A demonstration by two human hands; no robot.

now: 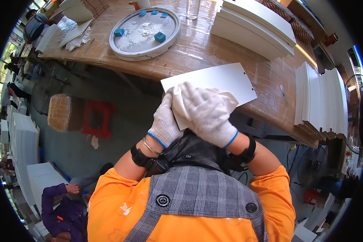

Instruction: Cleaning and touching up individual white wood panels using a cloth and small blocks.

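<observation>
A white rectangular panel (228,78) with small dark holes at its right end rests partly on the table's near edge and reaches toward my body. My left hand (165,121), in a white knit glove with a blue cuff, grips the panel's left edge. Across the panel lies my right hand (209,115), gloved the same way and slightly blurred. Its fingers press a pale cloth (180,103) against the panel's surface. Part of the cloth is hidden under the glove.
On the wooden table (181,60) stand a round grey tray (129,40) with blue blocks, a clear glass (192,10) and a stack of white panels (254,30). More upright panels (320,101) are at the right. A red stool (97,119) stands on the floor; a person in purple (62,207) is lower left.
</observation>
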